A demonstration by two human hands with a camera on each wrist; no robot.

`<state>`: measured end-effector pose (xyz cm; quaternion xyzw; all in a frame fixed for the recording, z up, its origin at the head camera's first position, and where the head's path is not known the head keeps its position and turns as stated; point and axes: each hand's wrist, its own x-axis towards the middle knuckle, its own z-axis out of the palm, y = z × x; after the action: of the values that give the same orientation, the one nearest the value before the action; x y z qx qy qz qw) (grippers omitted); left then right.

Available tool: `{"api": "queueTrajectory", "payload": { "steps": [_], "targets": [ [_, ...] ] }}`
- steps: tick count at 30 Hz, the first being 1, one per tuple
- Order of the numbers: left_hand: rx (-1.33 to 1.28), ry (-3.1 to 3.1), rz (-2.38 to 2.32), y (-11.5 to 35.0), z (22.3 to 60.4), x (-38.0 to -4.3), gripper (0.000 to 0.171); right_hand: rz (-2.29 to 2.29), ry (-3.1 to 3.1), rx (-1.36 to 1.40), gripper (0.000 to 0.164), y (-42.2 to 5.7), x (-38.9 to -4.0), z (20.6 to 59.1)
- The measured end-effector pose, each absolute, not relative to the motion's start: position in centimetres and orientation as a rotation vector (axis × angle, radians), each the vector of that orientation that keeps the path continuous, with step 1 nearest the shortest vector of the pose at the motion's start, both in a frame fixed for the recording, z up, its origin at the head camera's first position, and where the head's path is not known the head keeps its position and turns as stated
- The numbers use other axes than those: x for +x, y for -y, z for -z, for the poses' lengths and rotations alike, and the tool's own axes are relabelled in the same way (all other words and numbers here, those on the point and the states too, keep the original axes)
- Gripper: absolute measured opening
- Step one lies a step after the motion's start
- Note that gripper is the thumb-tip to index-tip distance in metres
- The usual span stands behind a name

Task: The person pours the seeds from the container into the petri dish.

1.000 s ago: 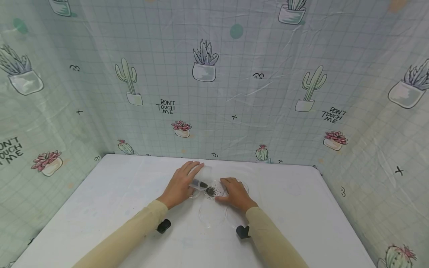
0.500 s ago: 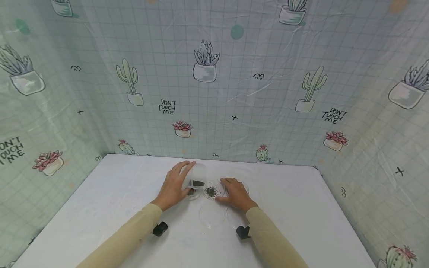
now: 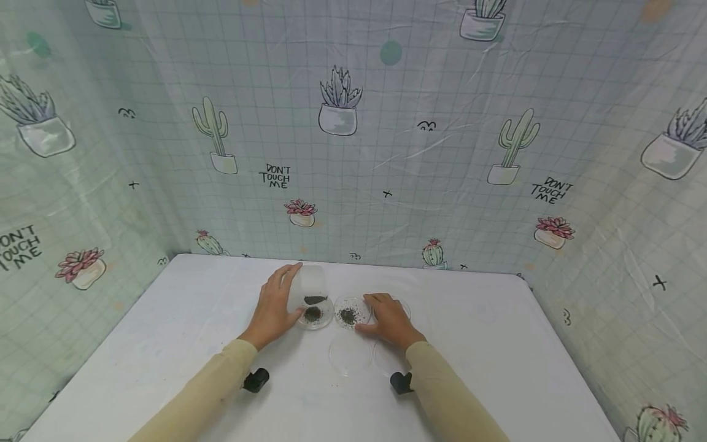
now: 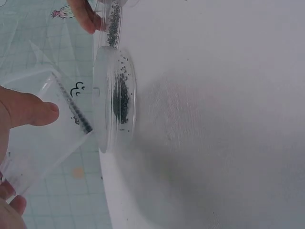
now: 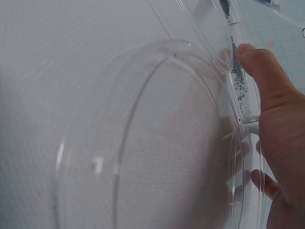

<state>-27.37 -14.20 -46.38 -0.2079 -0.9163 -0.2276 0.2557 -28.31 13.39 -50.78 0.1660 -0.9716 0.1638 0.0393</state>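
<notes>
My left hand [image 3: 272, 307] holds a clear plastic cup [image 3: 313, 281], thumb on one side and fingers on the other. The cup is tilted, and dark granules gather along its lower edge in the left wrist view. Just beneath that edge stands a clear petri dish [image 4: 132, 95] with a pile of dark granules [image 3: 312, 314]. A second petri dish [image 3: 361, 310], touching or nearly touching the first, has granules scattered around a small dark heap [image 3: 348, 316]. My right hand [image 3: 391, 319] grips this second dish by its rim, thumb nearest me and fingers at the far side.
Clear round dishes without granules stand on the white table [image 3: 469, 356]: one [image 3: 407, 307] partly behind my right hand, another [image 3: 350, 356] in front of the granule dishes, and a third [image 3: 383, 359] beside my right wrist. A patterned curtain [image 3: 381, 153] rises behind the table edge.
My left hand has moved left with the cup, from beside the second dish to over the left dish, whose granules now show fully. The right hand has stayed at its dish.
</notes>
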Motion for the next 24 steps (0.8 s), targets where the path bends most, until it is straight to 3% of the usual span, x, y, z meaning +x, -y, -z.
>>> {"api": "queueTrajectory", "payload": {
  "steps": [24],
  "targets": [
    [-0.321, 2.591, 0.729, 16.9, 46.9, -27.0, 0.112, -0.504, 2.986, 0.499, 0.082, -13.4, -28.2, 50.7]
  ]
}}
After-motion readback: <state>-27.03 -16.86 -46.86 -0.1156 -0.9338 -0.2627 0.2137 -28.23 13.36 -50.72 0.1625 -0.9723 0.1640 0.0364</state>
